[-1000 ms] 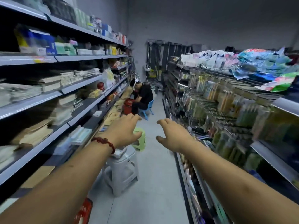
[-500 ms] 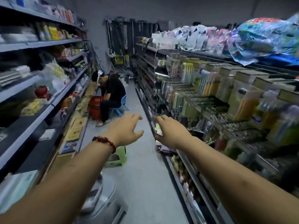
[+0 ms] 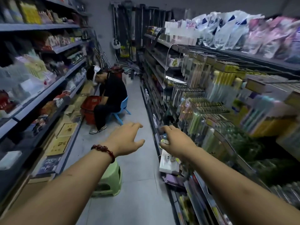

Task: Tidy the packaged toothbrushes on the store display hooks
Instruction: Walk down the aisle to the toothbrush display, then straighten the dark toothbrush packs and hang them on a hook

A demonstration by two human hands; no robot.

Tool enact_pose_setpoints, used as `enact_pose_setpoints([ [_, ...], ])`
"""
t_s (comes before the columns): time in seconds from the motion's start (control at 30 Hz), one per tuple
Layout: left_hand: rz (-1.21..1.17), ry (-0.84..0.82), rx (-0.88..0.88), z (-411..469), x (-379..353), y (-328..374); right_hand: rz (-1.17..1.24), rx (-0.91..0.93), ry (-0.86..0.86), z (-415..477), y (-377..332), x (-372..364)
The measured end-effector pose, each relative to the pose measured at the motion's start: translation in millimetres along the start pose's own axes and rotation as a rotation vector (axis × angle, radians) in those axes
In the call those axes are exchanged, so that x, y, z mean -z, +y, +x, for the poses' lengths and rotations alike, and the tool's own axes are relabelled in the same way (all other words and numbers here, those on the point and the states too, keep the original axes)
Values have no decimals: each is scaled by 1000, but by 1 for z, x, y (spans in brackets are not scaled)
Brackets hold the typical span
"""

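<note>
Scene: A person reaches both bare arms down a dim store aisle lined with grey metal shelving.
Left hand: The left hand (image 3: 125, 140), with a dark red bead bracelet (image 3: 103, 151) at the wrist, hangs over the aisle floor with fingers spread and thumb out, holding nothing.
Right hand: The right hand (image 3: 177, 140) hovers by the edge of the right-hand shelving, fingers bent downward. Blur at the fingertips makes it impossible to tell whether they pinch anything.
Toothbrushes: The clear-fronted yellow, green and pastel toothbrush packs (image 3: 199, 116) hang in crowded rows on the metal display hooks (image 3: 209, 105), right of the right hand and a little farther off. Neither hand touches them.
Progress: By the look of it, the tidying has not begun. The rows appear unevenly packed, though motion blur hides the detail.
What remains: Closing on the hooks, then squaring and straightening the packs.
Elsewhere: A pale green plastic stool (image 3: 112, 177) stands on the near floor. Farther down on the left, a seated person in black (image 3: 112, 93) bends over a red shopping basket (image 3: 90, 108).
</note>
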State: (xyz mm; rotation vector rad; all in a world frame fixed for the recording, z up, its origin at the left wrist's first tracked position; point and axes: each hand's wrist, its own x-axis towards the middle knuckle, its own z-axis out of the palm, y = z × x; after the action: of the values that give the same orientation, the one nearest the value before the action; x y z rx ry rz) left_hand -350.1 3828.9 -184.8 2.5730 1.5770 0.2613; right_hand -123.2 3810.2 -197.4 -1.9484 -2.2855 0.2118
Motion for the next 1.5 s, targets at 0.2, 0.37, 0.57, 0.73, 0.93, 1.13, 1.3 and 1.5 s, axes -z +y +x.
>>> enact_pose_setpoints([
  [0.2, 46, -58, -133, 179, -43, -56, -13, -121, -20, 149, 62, -37],
  [0.37, 76, -130, -302, 335, -56, -92, 19, -306, -14, 265, 111, -43],
  [0.57, 59, -207, -473, 485, -73, -117, 120, -521, -6, 367, 162, -54],
  [0.73, 98, -248, -585, 584, -102, -133, 151, -626, -53, 446, 202, -80],
  [0.93, 164, -290, -628, 678, -137, -168, 197, -654, -68, 557, 243, -93],
  [1.13, 139, -352, -676, 746, -148, -190, 222, -731, -106, 615, 252, -97],
  [1.3, 117, -423, -795, 789, -161, -200, 275, -860, -99, 636, 253, -98],
  [1.5, 132, -478, -1026, 842, -193, -207, 285, -1078, -17, 656, 244, -105],
])
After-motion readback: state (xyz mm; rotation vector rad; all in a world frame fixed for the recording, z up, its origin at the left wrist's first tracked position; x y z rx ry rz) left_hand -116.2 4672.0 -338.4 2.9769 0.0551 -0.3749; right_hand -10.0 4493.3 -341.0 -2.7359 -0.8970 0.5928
